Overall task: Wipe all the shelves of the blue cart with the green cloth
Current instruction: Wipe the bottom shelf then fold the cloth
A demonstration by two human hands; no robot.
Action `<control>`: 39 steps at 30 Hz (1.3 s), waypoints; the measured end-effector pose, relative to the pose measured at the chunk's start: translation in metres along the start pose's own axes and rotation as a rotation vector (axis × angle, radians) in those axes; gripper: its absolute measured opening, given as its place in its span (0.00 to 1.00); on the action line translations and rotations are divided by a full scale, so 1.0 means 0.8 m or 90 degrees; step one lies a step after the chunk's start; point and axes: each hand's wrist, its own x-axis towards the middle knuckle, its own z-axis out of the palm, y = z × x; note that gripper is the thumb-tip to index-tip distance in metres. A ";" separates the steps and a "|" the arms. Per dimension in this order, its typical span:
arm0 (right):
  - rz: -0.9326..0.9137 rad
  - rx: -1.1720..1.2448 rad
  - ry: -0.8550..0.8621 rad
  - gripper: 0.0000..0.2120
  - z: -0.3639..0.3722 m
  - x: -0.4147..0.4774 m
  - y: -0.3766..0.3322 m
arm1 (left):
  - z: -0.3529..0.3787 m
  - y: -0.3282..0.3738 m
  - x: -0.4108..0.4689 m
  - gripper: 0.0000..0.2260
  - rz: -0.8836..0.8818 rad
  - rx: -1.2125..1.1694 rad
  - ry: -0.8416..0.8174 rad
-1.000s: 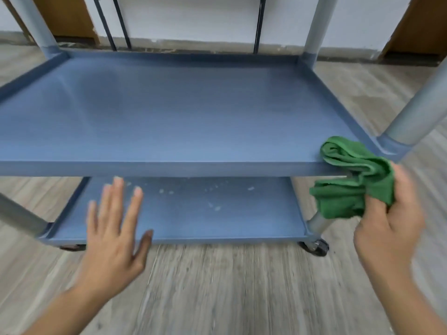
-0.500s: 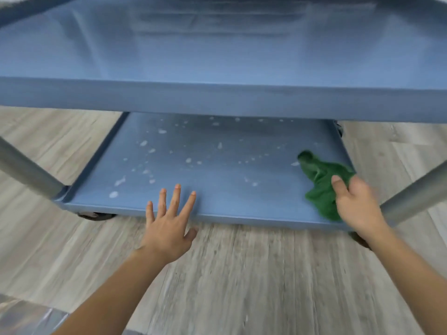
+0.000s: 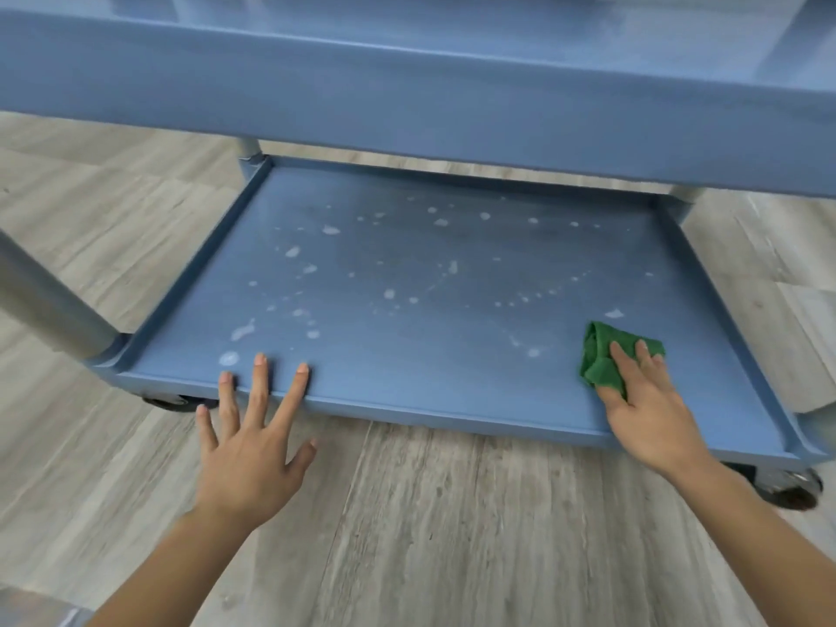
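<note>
A grey wood-pattern floor [image 3: 452, 527] lies under the blue cart [image 3: 475, 416]. The left grip [image 3: 253, 450], fingers straight and spread, touches the front rim of the bottom shelf [image 3: 452, 355] with its fingertips and holds nothing. The right grip [image 3: 647, 409] presses flat on the green cloth [image 3: 599, 362], which lies on this shelf near the front right corner. Whitish spots [image 3: 293, 252] cover the shelf further in. Above, the next shelf [image 3: 407, 92] crosses the view.
</note>
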 end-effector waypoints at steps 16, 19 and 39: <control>-0.295 -0.071 -0.063 0.33 0.185 -0.076 -0.386 | -0.030 -0.136 0.016 0.49 -0.056 0.019 -0.015; -0.325 -0.067 -0.073 0.34 0.209 -0.091 -0.445 | -0.041 -0.164 0.013 0.48 -0.067 0.014 -0.016; -0.562 -0.124 -0.082 0.32 0.207 -0.089 -0.440 | -0.044 -0.126 -0.025 0.42 -0.048 -0.082 0.009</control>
